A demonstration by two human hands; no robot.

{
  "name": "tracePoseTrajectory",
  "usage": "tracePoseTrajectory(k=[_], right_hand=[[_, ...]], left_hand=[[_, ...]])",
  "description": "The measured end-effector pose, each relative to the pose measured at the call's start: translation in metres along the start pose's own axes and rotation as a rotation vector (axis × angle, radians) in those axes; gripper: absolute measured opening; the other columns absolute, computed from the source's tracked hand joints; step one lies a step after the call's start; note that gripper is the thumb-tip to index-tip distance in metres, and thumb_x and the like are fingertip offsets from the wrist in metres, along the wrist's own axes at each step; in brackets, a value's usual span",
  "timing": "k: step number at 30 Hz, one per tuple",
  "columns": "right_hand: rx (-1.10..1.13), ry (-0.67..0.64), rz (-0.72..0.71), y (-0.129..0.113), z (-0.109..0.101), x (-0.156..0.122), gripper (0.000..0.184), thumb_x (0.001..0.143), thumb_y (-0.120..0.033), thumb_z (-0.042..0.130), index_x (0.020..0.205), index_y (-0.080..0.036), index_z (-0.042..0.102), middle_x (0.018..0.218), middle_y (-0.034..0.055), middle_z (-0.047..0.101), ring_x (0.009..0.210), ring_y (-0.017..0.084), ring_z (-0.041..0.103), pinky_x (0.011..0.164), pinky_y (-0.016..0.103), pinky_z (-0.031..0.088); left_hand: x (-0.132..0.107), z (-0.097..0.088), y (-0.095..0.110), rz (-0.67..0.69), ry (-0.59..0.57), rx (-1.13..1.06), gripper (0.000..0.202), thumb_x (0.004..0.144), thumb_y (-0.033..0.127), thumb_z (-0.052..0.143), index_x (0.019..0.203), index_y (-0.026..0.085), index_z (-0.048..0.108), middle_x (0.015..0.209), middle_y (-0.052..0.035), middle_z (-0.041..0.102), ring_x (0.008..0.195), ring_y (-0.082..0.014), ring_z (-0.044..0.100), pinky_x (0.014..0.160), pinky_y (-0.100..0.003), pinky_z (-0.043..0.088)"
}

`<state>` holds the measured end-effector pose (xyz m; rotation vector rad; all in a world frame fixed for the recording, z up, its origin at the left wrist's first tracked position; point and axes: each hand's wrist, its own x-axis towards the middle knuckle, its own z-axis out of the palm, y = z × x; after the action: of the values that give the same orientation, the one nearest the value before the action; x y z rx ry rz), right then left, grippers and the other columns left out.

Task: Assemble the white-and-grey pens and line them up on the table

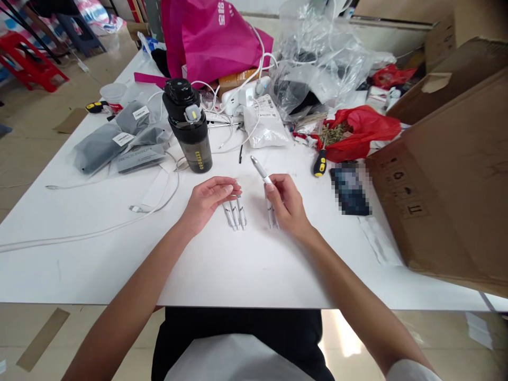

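My right hand point(289, 203) grips a white pen point(260, 168) with a grey grip section, its grey tip pointing up and away to the left. My left hand point(210, 201) is closed in a pinch, thumb against the fingers; whatever small thing may sit at the fingertips is too small to make out. Below those fingertips, several white pens point(235, 216) lie side by side on the white table point(246, 275), their far ends partly hidden by the hand. More white pens point(271, 218) show beside my right hand, which covers most of them.
A dark water bottle point(190, 129) stands beyond my left hand. Behind are bagged packages point(103, 143), a power strip point(238, 98) with cables, and a white parcel point(265, 121). At right lie a screwdriver point(319, 162), a phone-like dark object point(351, 189) and a large cardboard box point(448, 185).
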<state>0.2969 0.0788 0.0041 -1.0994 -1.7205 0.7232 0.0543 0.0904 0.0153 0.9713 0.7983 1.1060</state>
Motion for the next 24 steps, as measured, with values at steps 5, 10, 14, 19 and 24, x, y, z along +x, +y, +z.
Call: tracePoseTrajectory(k=[5, 10, 14, 19, 24], right_hand=[[-0.066, 0.009, -0.02, 0.017, -0.003, -0.012, 0.022, 0.115, -0.048, 0.051, 0.12, -0.026, 0.052, 0.089, 0.0004, 0.058, 0.067, 0.016, 0.049, 0.063, 0.032, 0.041], [-0.227, -0.132, -0.092, 0.016, -0.005, -0.017, 0.014, 0.114, -0.038, 0.052, 0.117, -0.025, 0.053, 0.09, 0.0007, 0.061, 0.066, 0.015, 0.05, 0.062, 0.029, 0.04], [-0.291, -0.207, -0.143, 0.01, -0.004, -0.019, 0.017, 0.117, -0.036, 0.046, 0.122, -0.023, 0.055, 0.074, -0.0037, 0.055, 0.056, 0.014, 0.045, 0.057, 0.028, 0.036], [-0.343, -0.264, -0.238, 0.008, -0.002, -0.023, 0.025, 0.118, -0.037, 0.042, 0.119, -0.02, 0.06, 0.069, -0.0034, 0.056, 0.052, 0.013, 0.04, 0.055, 0.028, 0.032], [-0.339, -0.266, -0.276, 0.007, 0.004, -0.028, 0.025, 0.119, -0.035, 0.042, 0.119, -0.019, 0.061, 0.065, -0.0047, 0.054, 0.051, 0.012, 0.038, 0.053, 0.026, 0.03]], left_hand=[[-0.002, 0.004, -0.003, 0.032, 0.009, 0.042, 0.03, 0.086, 0.036, 0.093, 0.107, 0.017, 0.085, 0.109, -0.0138, 0.083, 0.112, -0.025, 0.078, 0.111, -0.039, 0.055], [-0.006, 0.015, -0.008, 0.05, -0.043, 0.036, 0.039, 0.087, 0.043, 0.092, 0.121, 0.025, 0.085, 0.128, -0.0121, 0.082, 0.121, -0.0293, 0.078, 0.111, -0.043, 0.058], [-0.007, 0.021, -0.008, 0.061, -0.052, 0.041, 0.042, 0.09, 0.047, 0.089, 0.125, 0.025, 0.084, 0.135, -0.0132, 0.08, 0.132, -0.0308, 0.074, 0.114, -0.043, 0.057], [-0.01, 0.023, -0.008, 0.05, -0.063, 0.013, 0.042, 0.088, 0.05, 0.091, 0.12, 0.024, 0.086, 0.135, -0.0141, 0.08, 0.132, -0.0328, 0.074, 0.117, -0.046, 0.056], [-0.011, 0.02, -0.012, 0.101, -0.029, 0.074, 0.027, 0.09, 0.043, 0.09, 0.105, 0.021, 0.088, 0.104, -0.012, 0.086, 0.107, -0.03, 0.083, 0.102, -0.044, 0.065]])
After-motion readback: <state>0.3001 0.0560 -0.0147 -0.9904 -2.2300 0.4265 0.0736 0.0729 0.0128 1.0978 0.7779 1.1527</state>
